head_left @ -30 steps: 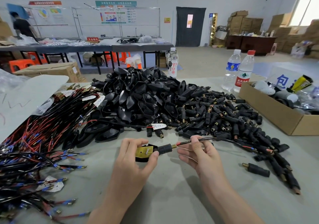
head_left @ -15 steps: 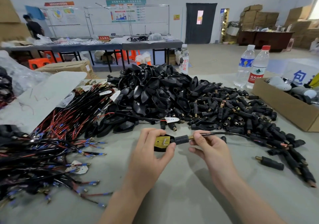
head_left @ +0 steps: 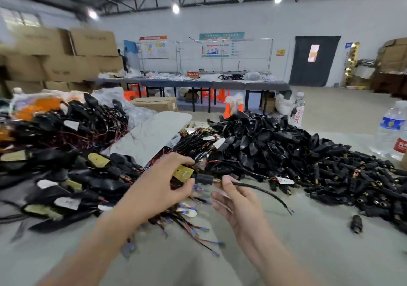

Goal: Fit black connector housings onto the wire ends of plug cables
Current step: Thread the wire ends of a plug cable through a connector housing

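Above the desk, our left hand grips the black connector housing by its brass-faced end; our right hand pinches the plug cable just beside it. Risk, we judge: a sideways tug unseats the wire.

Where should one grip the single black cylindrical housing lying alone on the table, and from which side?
Probably pinch the barrel of the single black cylindrical housing across its width, coming from above. It lies on its side, apart from the heap of black housings, with bare grey table around it.
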